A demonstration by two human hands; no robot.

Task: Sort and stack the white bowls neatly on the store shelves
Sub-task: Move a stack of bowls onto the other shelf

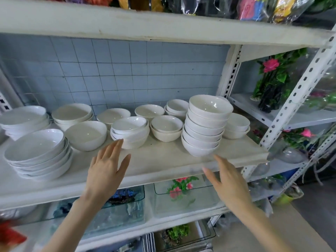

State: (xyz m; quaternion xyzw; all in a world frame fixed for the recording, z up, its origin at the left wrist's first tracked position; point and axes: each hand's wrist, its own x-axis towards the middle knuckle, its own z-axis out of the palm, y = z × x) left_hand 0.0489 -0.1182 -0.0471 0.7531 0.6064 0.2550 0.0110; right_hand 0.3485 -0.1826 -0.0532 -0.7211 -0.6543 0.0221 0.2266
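White bowls stand in groups on the white shelf (160,166). A tall stack of several small bowls (205,126) stands near the shelf's front right. A short stack of small bowls (130,132) sits in the middle, with a single wider bowl (87,135) to its left. Wide shallow bowls (39,153) are piled at the front left. My left hand (107,170) is open, fingertips just short of the middle stack. My right hand (227,180) is open too, below and in front of the tall stack, holding nothing.
More low bowl stacks (177,108) line the back against the blue tiled wall. Metal uprights (291,104) frame the shelf's right end, with artificial flowers (272,79) beyond. Glass trays (127,211) lie on the shelf below, packaged goods above.
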